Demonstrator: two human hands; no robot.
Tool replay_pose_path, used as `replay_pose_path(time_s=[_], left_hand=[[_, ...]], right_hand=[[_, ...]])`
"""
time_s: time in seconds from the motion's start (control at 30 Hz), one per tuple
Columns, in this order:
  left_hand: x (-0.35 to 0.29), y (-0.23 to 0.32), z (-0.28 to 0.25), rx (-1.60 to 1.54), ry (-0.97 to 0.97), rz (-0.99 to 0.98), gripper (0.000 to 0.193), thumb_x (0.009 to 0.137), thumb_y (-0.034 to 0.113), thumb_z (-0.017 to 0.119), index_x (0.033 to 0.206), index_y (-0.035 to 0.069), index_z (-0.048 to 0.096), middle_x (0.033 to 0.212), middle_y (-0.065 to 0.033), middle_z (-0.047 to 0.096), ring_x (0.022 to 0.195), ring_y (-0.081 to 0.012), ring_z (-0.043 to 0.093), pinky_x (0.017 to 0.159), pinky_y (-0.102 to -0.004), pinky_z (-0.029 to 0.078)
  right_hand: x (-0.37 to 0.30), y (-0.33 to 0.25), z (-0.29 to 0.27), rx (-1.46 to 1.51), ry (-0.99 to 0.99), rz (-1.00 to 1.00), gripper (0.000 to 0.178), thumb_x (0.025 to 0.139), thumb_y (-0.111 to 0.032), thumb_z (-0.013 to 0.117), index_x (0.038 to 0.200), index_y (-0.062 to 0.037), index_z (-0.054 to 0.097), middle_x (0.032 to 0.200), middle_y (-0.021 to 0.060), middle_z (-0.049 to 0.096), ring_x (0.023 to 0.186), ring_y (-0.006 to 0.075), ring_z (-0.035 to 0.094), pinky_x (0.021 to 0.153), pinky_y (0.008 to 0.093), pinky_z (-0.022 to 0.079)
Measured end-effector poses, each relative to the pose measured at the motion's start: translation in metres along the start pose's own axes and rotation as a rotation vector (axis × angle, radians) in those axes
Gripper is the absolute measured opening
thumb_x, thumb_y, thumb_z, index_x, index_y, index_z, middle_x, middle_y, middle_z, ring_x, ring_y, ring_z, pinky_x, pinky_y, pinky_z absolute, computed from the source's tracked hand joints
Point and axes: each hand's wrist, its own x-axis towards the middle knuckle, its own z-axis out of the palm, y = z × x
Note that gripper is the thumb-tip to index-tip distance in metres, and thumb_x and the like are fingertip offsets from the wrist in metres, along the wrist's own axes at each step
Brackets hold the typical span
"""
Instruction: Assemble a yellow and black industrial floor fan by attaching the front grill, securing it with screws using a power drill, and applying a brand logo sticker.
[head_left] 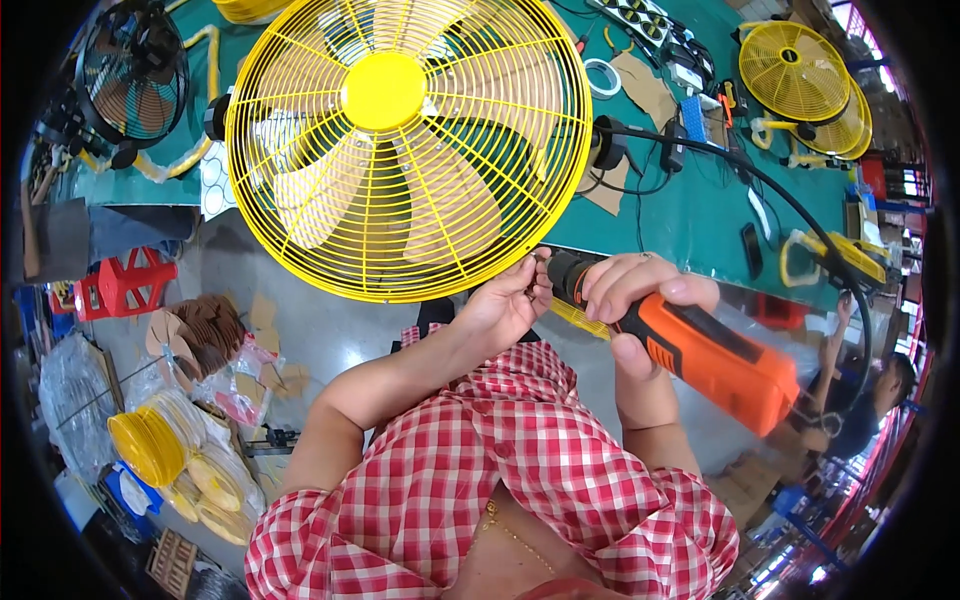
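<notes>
A large yellow fan (pixel 385 90) with a round wire guard and pale blades stands at the near edge of the green table. In my right hand (pixel 640 290) is an orange and black power screwdriver (pixel 715 365), its front end pointing left at the lower right rim of the guard. My left hand (pixel 512 298) is closed in a pinch at that rim, close to the tool's tip. Whatever lies between its fingertips is too small to make out. A black cable (pixel 760 180) arches over the table toward the tool's rear.
On the green table (pixel 720 225) lie a tape roll (pixel 602 78), cardboard pieces, a power strip (pixel 640 18) and a dark phone (pixel 751 250). Other fans (pixel 795 70) stand at the far right. A red stool (pixel 125 285) and stacked yellow guards (pixel 150 445) sit left; another person (pixel 870 400) is right.
</notes>
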Motion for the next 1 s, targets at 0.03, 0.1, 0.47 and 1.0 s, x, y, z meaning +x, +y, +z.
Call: replay_pose_path(time_s=[0.03,0.1,0.47,1.0], left_hand=[[0.001,0.0,0.0,0.0,0.014,0.006,0.021,0.089,0.014,0.053,0.106,0.002,0.05,0.084,-0.0005,0.052,0.075,-0.0081,0.05,0.069,-0.0195,0.045],[0.003,-0.002,-0.001,-0.004,0.016,0.016,0.021,0.088,0.015,0.054,0.105,0.002,0.05,0.084,-0.0004,0.052,0.074,-0.0082,0.05,0.069,-0.0194,0.045],[-0.009,0.005,-0.019,0.089,0.095,0.002,0.019,0.087,0.018,0.057,0.103,0.008,0.054,0.087,0.0001,0.055,0.079,-0.0083,0.051,0.073,-0.0216,0.043],[-0.027,0.009,-0.026,0.164,0.175,0.045,0.014,0.086,0.017,0.058,0.096,0.009,0.053,0.079,0.0018,0.052,0.071,-0.0082,0.047,0.068,-0.0224,0.04]], right_hand=[[0.001,0.003,-0.001,0.004,-0.005,0.006,0.048,0.072,-0.006,0.066,0.11,-0.0097,0.037,0.072,0.0097,0.056,0.062,0.0214,0.058,0.06,0.0344,0.049],[0.002,0.009,-0.003,0.042,0.001,0.016,0.048,0.072,-0.004,0.066,0.11,-0.0076,0.038,0.073,0.0099,0.056,0.063,0.0207,0.058,0.06,0.0341,0.049],[0.021,0.017,-0.002,0.072,-0.151,0.077,0.051,0.069,-0.002,0.067,0.112,-0.0075,0.041,0.074,0.0091,0.057,0.061,0.02,0.058,0.058,0.0321,0.049],[0.021,0.021,0.02,-0.12,-0.202,0.072,0.039,0.078,-0.011,0.062,0.108,-0.0091,0.036,0.066,0.0058,0.054,0.052,0.0178,0.053,0.051,0.03,0.047]])
